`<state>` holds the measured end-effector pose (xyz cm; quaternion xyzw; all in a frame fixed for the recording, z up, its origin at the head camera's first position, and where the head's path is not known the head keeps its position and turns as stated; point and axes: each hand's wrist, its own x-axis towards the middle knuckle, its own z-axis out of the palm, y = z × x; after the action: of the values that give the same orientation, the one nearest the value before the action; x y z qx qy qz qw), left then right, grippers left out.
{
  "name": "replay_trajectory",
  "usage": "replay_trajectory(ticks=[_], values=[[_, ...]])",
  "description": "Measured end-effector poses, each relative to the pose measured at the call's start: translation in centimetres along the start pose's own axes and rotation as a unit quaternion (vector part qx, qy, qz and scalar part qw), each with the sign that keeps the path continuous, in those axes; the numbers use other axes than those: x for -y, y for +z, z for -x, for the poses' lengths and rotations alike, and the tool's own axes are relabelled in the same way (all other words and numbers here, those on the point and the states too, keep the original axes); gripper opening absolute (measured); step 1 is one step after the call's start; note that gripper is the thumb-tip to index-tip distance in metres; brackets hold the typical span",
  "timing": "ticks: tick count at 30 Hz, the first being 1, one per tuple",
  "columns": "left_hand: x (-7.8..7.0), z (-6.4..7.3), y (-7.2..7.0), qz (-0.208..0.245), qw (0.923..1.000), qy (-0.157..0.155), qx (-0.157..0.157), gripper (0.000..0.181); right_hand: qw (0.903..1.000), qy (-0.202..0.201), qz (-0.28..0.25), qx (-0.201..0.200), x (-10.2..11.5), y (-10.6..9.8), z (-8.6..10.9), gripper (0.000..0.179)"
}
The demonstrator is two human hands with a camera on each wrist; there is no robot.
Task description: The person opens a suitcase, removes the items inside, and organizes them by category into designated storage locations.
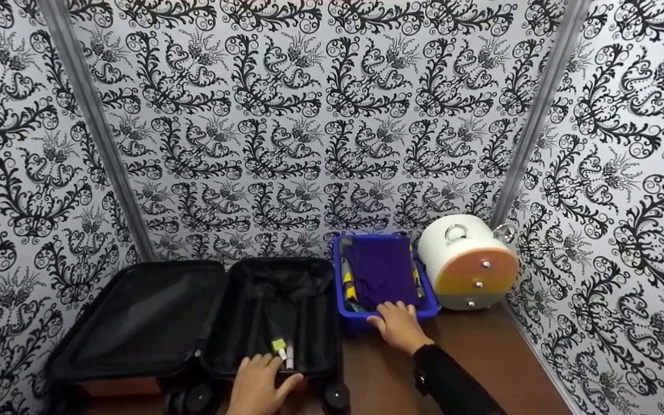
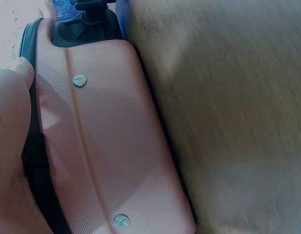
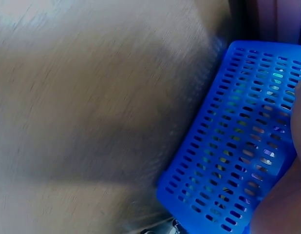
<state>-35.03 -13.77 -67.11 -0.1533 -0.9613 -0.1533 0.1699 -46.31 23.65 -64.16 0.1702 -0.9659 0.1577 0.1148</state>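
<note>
Here, suitcase, basket on brown surface; scroll-patterned walls.

Hands palm-down, apart, the right farther forward

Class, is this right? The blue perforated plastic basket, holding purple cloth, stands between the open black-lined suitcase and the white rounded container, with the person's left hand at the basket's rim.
The hand is wrong: the head view shows the right hand at the rim of the basket; the rest holds.
</note>
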Motion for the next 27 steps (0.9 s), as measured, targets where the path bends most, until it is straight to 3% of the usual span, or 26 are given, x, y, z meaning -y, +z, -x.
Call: replay_trajectory(ticks=[5, 8, 10, 14, 17, 20, 27], values=[[0.5, 0.4, 0.4, -0.002, 0.9999, -0.001, 0.011, 0.073, 0.9993, 0.013, -0.024, 0.024, 0.0, 0.2, 0.2, 0.048], [0.4, 0.2, 0.2, -0.001, 0.9999, -0.005, 0.015, 0.073, 0.9973, 0.019, -0.055, 0.045, -0.2, -0.5, 0.0, 0.055], [0.2, -0.1, 0.0, -0.001, 0.9999, -0.007, 0.013, 0.071, 0.9956, 0.012, -0.08, 0.047, -0.7, -1.3, -0.4, 0.051], [-0.1, -0.5, -0.2, -0.003, 1.0, -0.002, -0.005, 0.066, 0.9939, -0.006, -0.11, -0.006, -2.2, -3.4, -1.8, 0.03], [-0.2, -0.6, 0.0, -0.004, 0.9998, 0.004, -0.022, 0.063, 0.9912, 0.009, -0.115, -0.065, -3.5, -6.0, -3.3, 0.019], [-0.1, -0.7, 0.2, -0.002, 0.9995, 0.006, -0.031, 0.063, 0.9876, 0.036, -0.111, -0.104, -5.0, -9.3, -4.8, 0.018], [0.3, -0.2, 0.8, -0.012, 0.9974, 0.028, -0.066, 0.063, 0.9846, 0.047, -0.075, -0.15, -9.3, -16.6, -7.1, 0.024]])
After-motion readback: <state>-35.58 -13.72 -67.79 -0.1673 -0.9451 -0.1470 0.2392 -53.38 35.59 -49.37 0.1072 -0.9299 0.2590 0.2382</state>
